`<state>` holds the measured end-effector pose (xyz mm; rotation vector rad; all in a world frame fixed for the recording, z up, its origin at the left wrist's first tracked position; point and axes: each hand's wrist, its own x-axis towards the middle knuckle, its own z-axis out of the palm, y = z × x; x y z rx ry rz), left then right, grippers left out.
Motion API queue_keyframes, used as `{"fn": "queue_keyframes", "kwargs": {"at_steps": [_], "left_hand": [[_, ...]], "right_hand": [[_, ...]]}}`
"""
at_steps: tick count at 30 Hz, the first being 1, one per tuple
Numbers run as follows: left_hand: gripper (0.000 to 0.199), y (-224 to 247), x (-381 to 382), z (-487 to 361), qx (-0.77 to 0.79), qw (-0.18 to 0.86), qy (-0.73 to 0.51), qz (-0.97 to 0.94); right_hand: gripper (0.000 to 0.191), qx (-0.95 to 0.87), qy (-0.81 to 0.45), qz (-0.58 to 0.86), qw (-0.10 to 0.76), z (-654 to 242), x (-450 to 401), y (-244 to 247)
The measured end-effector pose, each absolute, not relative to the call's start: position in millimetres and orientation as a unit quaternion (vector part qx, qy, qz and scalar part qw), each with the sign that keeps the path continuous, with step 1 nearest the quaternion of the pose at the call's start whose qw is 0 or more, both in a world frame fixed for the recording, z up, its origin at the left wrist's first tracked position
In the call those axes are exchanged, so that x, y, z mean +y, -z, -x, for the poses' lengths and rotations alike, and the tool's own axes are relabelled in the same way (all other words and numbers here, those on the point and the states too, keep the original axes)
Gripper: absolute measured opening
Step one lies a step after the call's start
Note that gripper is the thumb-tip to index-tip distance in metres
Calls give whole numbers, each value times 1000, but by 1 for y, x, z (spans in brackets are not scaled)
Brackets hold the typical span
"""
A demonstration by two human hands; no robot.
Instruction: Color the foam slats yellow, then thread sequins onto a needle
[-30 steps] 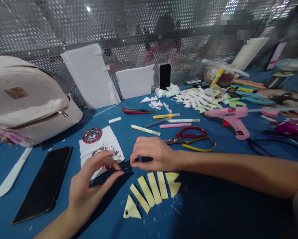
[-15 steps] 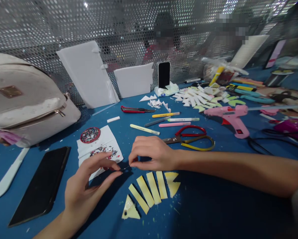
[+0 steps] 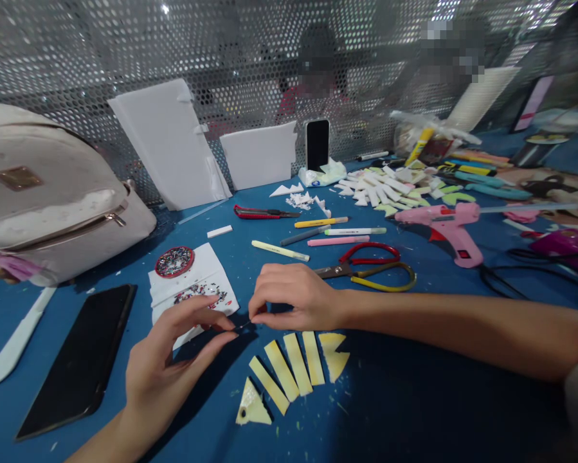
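Note:
My left hand (image 3: 173,360) pinches one end of a thin wire-like strand (image 3: 243,326) between thumb and fingertips. The other end is pinched by my right hand (image 3: 293,299), its fingers curled together. Whether the strand is wire, thread or a needle is too small to tell. Just below lie yellow foam-like pieces set out as a fish skeleton: a triangular head (image 3: 253,405) with a dark eye, several strips (image 3: 281,370) and a notched tail (image 3: 334,357). Behind my left hand, a white paper (image 3: 221,273) carries loose dark and red bits, with a round red-rimmed dish (image 3: 175,262) of similar bits.
Scissors (image 3: 366,267), highlighters (image 3: 281,251) and a red cutter (image 3: 260,212) lie beyond my hands. At the right are a pink glue gun (image 3: 450,228) and a pile of white offcuts (image 3: 385,186). A dark phone (image 3: 79,360), white knife (image 3: 18,337) and backpack (image 3: 52,193) are left.

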<state>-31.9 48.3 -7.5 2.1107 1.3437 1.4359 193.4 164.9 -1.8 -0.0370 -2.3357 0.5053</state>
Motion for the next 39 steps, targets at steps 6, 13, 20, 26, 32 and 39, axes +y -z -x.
{"fn": "queue_keyframes", "kwargs": {"at_steps": [6,13,20,26,32,39], "left_hand": [[54,7,48,33,464,115,-491,-728],[51,9,47,34,476,108,-481,-728],[51,7,49,31,466,108,-483,-733],[51,3,49,26,458,106,-481,-740],[49,6,50,25,457,115,-480,-740],[49,9,52,21,474,121,-467,-737]], "right_hand": [[16,-908,-197,11,369,-193,165,2],[19,-917,-195,23,349,-193,164,1],[15,-909,-191,13,371,-193,164,0],[17,-910,-187,12,371,-192,164,1],[17,-913,-184,13,364,-192,163,0],[17,-914,-182,14,363,-192,162,0]]}}
